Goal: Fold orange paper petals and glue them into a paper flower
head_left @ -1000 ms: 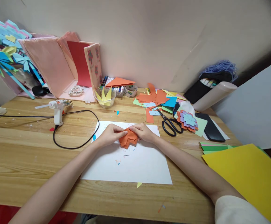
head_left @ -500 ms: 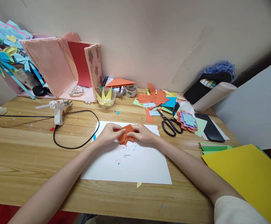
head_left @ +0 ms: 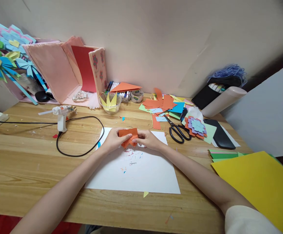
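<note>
Between my two hands is a small folded piece of orange paper (head_left: 128, 132), above the upper part of a white sheet (head_left: 131, 178). My left hand (head_left: 115, 139) pinches its left side, thumb on the near face and fingers behind. On the opposite side my right hand (head_left: 148, 139) grips it the same way, the thumb near the lower edge. The paper's top edge is straight, while its bottom comes to several points. Small paper scraps and coloured marks show on the white sheet just below the hands.
A white glue gun (head_left: 61, 117) with a looped black cord stands at left. Black-handled scissors (head_left: 177, 130) lie right of the sheet, near cut paper pieces (head_left: 159, 103) and a layered paper flower (head_left: 196, 126). Yellow paper (head_left: 258, 185) covers the right front. A clear bowl (head_left: 110, 107) holds yellow paper.
The orange paper has turned in my fingers, so its upper edge now lies level and looks wider. Both hands keep their hold in nearly the same place.
</note>
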`<state>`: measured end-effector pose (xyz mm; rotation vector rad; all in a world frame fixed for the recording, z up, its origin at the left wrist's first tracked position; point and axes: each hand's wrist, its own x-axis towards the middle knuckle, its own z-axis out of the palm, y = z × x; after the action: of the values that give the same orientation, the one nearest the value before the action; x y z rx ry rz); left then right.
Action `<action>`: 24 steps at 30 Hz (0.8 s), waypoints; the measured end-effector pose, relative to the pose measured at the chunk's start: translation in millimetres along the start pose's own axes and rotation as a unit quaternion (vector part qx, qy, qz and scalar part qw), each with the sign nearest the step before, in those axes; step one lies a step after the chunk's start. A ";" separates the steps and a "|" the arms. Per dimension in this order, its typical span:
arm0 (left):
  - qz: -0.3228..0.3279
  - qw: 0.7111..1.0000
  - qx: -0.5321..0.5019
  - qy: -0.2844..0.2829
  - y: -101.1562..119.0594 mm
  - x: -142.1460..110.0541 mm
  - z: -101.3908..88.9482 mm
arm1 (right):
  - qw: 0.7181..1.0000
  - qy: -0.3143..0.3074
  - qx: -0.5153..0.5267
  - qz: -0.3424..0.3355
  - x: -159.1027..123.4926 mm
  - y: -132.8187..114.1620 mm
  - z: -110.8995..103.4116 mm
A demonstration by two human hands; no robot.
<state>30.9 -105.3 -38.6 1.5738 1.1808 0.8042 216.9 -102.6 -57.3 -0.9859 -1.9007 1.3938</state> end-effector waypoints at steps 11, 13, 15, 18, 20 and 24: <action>0.219 0.965 0.125 0.070 0.2 -6.5 0.1 | 0.985 0.158 -0.042 -0.047 -2.8 2.0 2.4; 0.307 0.923 0.200 0.122 -1.0 -9.3 -1.0 | 0.982 0.185 -0.019 -0.043 -2.0 0.7 1.3; 0.378 0.868 0.266 0.182 -4.5 -11.1 -2.8 | 0.978 0.205 0.022 -0.041 -0.7 -0.5 0.2; 0.429 0.805 0.334 0.238 -13.1 -11.3 -6.5 | 0.971 0.213 0.107 -0.028 1.2 0.1 0.7; 0.429 0.793 0.367 0.230 -18.7 -10.0 -8.9 | 0.970 0.178 0.168 -0.001 1.5 1.9 2.8; 0.432 0.790 0.400 0.172 -21.0 -5.5 -10.4 | 0.970 0.104 0.216 0.037 0.7 2.8 8.6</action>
<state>13.4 -106.1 -55.1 2.8842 1.0764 1.3052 210.3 -106.1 -62.5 -0.9452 -1.3431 1.5888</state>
